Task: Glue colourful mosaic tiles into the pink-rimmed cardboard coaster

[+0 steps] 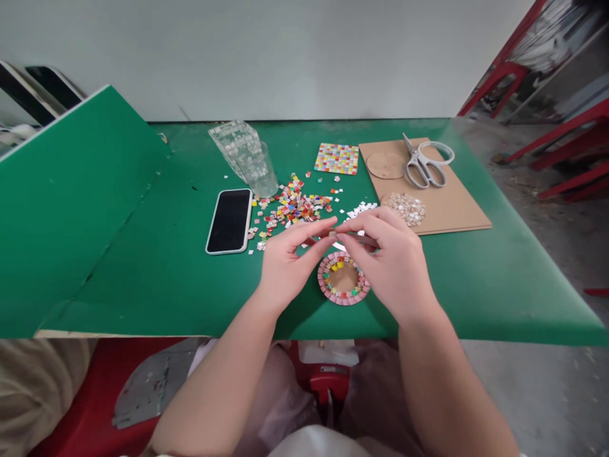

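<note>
My left hand (pixel 295 259) and my right hand (pixel 394 261) meet fingertip to fingertip above the table. Between the fingertips is a small pale mosaic tile (pixel 332 233), pinched from both sides. Under my right fingers shows a thin brownish strip (pixel 365 240), mostly hidden; what it is I cannot make out. Just below the hands lies a round coaster (pixel 343 299) with a pink tile rim, an inner ring of coloured tiles and a bare brown middle. Loose coloured mosaic tiles (pixel 297 206) are heaped beyond my left hand, and white tiles (pixel 361 210) beyond my right.
A phone (pixel 230 222) and a tipped clear cup (pixel 264 174) with a plastic bag (pixel 235 149) stand left of the heap. Behind is a square mosaic coaster (pixel 337 158). Cardboard (pixel 457 206) at right carries scissors (pixel 425 168), a tape roll (pixel 440 152) and pale chips (pixel 404 209).
</note>
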A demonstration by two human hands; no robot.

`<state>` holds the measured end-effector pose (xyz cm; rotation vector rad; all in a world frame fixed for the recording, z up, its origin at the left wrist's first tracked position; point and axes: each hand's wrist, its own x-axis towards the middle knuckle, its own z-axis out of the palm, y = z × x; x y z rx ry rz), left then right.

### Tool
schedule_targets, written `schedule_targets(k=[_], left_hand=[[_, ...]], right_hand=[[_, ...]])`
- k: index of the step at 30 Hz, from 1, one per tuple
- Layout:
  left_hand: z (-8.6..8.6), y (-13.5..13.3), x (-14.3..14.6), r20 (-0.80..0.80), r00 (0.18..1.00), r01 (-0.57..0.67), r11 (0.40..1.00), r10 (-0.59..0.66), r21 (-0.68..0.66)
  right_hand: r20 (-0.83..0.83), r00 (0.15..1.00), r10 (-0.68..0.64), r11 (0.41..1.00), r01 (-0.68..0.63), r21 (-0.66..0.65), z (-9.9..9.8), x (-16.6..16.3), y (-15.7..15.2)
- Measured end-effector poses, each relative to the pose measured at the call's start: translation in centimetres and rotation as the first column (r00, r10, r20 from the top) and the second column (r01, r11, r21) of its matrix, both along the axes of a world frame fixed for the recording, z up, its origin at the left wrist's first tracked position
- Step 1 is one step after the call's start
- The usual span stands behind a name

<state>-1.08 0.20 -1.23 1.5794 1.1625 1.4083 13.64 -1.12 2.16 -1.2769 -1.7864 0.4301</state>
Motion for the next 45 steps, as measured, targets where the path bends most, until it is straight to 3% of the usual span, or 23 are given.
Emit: schedule_targets(k=[5,11,16,21,27,31,37,42,45], left_hand=[[0.1,-0.1,0.1,0.100,0.995,0.007,0.998,0.000,-0.065],[0.0,0.0,-0.1,0.049,0.998,0.035,0.998,-0.032,-0.053],[0.6,0.2,-0.9,-0.177,0.983,0.040,0.998,-0.047,-0.043],[0.8,0.4,-1.2,-0.531,0.847,0.131,0.977,-0.023,0.166],[0.1,0.5,-0.7,-0.574,0.818,0.133,0.960,0.033,0.245],[0.0,0.5,-0.5,-0.521,0.850,0.068,0.964,0.079,0.256],[0.3,0.0,-0.1,-0.380,0.922,-0.033,0.993,0.076,0.117],[0.2,0.1,0.2,0.015,0.998,-0.051,0.995,0.053,-0.083],[0.2,1.0,-0.7,0.262,0.957,-0.069,0.976,0.123,-0.205]], right_hand=[[0.003,1.000,0.006,1.000,-0.006,-0.011,-0.2,-0.2,0.0],[0.047,0.999,-0.007,1.000,0.007,-0.010,-0.4,0.0,0.1],[0.087,0.996,0.014,0.999,-0.011,-0.032,-0.4,0.3,0.2],[0.130,0.991,0.026,0.998,-0.018,-0.062,-0.5,0.3,0.3],[0.198,0.980,0.029,0.998,-0.019,-0.053,-0.6,-0.1,0.2],[0.211,0.977,0.034,0.999,-0.030,-0.023,-0.7,-0.2,0.2],[0.241,0.970,-0.006,0.992,-0.025,0.122,-0.9,-0.6,0.3],[0.231,0.972,-0.030,0.959,-0.037,0.280,-0.5,-0.8,0.0],[0.138,0.976,-0.170,0.926,0.111,0.360,0.5,0.7,-0.2]])
